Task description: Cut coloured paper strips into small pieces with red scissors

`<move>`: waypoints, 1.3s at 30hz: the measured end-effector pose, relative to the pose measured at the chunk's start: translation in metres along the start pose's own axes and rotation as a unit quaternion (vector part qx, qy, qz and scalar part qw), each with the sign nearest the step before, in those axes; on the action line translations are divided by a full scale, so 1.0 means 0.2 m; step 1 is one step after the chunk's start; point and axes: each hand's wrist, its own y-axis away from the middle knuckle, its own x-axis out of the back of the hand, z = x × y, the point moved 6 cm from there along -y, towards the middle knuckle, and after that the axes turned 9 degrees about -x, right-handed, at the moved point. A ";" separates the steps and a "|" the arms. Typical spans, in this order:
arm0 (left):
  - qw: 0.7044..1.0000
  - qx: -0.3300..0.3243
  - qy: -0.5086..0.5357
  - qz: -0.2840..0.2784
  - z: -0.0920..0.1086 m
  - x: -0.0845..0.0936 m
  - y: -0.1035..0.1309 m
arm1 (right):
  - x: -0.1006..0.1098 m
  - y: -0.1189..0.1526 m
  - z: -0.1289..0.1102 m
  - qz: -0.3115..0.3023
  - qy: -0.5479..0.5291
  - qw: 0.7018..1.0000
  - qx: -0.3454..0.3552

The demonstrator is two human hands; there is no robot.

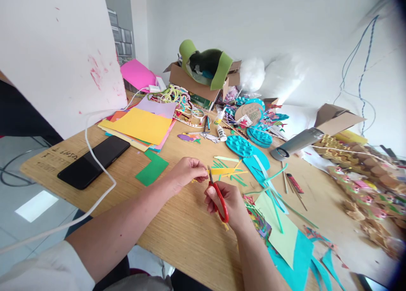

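Scissors (218, 198) in right hand (226, 204).

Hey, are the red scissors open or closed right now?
Nearly closed: the scissors in the right hand show blades together in one narrow point, tip at the small yellow paper piece pinched by the left hand.

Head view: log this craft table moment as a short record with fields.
left hand: pinches a small yellow paper piece at the scissor blades
right hand: holds red-handled scissors, blades pointing up toward the paper
surface: wooden table
left of hands: green paper shape, black phone, white cable
behind hands: yellow and green paper strips, stack of coloured sheets
right of hands: teal paper discs, grey tube
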 end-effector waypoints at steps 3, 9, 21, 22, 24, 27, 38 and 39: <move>1.000 0.005 0.005 -0.008 0.00 -0.01 0.00 | 0.00 0.00 0.00 0.003 -0.005 1.000 0.001; 1.000 0.005 0.006 -0.010 0.00 -0.01 0.00 | 0.00 0.00 -0.01 0.009 -0.008 1.000 0.001; 1.000 0.007 0.001 -0.011 0.00 0.00 0.00 | 0.01 0.00 0.00 0.002 -0.003 1.000 0.000; 1.000 0.007 0.002 -0.008 0.00 0.00 0.00 | 0.00 0.00 0.00 0.001 -0.002 1.000 -0.002; 1.000 0.005 0.002 -0.002 0.00 0.01 0.00 | 0.00 0.00 0.00 0.001 -0.002 1.000 -0.002; 1.000 0.004 0.001 0.000 0.00 0.01 0.00 | 0.01 0.00 0.00 0.006 0.000 1.000 0.001; 1.000 -0.011 -0.016 -0.017 0.00 0.01 -0.01 | 0.00 0.00 0.00 -0.006 -0.002 1.000 0.006; 1.000 -0.011 -0.016 -0.018 0.00 0.01 -0.01 | 0.00 0.00 0.00 -0.008 -0.003 1.000 0.006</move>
